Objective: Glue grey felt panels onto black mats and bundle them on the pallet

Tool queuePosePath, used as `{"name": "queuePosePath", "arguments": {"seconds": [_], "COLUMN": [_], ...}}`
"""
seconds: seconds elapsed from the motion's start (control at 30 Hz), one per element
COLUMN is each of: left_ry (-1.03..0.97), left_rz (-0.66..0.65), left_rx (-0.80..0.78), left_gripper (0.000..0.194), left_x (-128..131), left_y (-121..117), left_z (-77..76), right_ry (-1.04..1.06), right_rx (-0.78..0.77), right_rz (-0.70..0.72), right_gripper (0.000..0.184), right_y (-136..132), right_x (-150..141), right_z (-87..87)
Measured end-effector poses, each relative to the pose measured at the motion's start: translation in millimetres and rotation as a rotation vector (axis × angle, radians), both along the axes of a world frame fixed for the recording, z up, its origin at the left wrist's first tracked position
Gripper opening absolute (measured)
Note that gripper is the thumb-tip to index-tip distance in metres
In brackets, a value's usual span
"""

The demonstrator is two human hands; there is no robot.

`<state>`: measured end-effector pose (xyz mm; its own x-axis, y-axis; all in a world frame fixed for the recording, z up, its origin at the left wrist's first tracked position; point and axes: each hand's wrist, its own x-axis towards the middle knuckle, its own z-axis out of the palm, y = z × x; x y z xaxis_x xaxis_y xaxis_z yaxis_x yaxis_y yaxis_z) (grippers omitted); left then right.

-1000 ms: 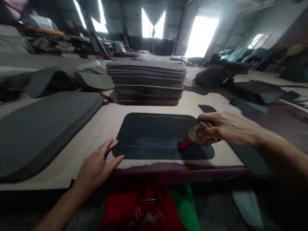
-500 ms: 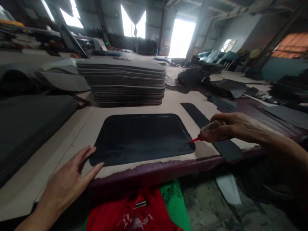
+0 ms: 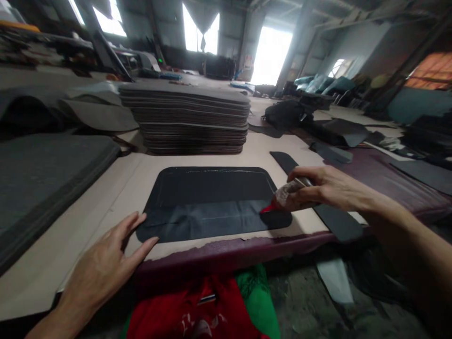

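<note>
A dark rounded rectangular panel (image 3: 208,184) lies flat near the front edge of the table, with a thin shiny line along its far border. A smoother dark strip (image 3: 197,219) runs across its near part. My left hand (image 3: 109,252) rests at the panel's left end, thumb and fingers spread, fingertips touching the near-left corner. Above the right end, my right hand (image 3: 323,188) grips a small glue bottle (image 3: 286,195), tilted so that its red nozzle points down and left at the panel. Whether the tip touches the surface I cannot tell.
Behind the panel rises a tall stack of similar panels (image 3: 187,120). Thick dark sheets (image 3: 52,183) lie at the left. A long dark strip (image 3: 335,221) sits to the right, past it a maroon sheet (image 3: 384,181) and scraps. Maroon material (image 3: 226,252) covers the table's front edge.
The nozzle went right to the panel's right border, then back left over the near strip. The view swung rightward, then slightly back. My left hand stays at the left corner.
</note>
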<state>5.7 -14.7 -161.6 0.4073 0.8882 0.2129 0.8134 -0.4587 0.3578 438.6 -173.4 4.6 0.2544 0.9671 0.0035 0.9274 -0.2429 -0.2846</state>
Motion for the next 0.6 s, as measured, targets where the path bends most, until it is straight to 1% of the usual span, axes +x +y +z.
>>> {"name": "queuePosePath", "arguments": {"seconds": [0.07,0.13,0.27,0.4,0.5,0.6], "left_ry": [-0.003,-0.009,-0.044,-0.045,-0.051,-0.043], "left_rz": [0.003,-0.018,-0.069,-0.055,-0.057,-0.053], "left_rx": [0.01,0.024,0.079,0.109,0.094,0.068], "left_gripper": [0.077,0.074,0.077,0.076,0.077,0.078], "left_x": [-0.7,-1.5,-2.9,-3.0,-2.5,-2.3], "left_y": [-0.9,-1.2,-0.7,-1.2,-1.8,-1.7], "left_z": [0.5,-0.2,-3.8,-5.0,-4.3,-3.9], "right_ry": [0.026,0.064,0.149,0.213,0.296,0.469], "right_rx": [-0.057,-0.082,-0.052,-0.022,0.007,0.021], "right_rz": [0.026,0.057,0.142,0.233,0.261,0.245], "right_gripper": [0.028,0.028,0.025,0.024,0.024,0.026], "right_y": [9.8,19.9,39.5,57.3,69.1,79.1], "right_x": [-12.4,-24.2,-45.2,-67.6,-85.8,-99.5], "right_z": [-0.1,-2.4,-10.5,-18.4,-28.4,-45.9]}}
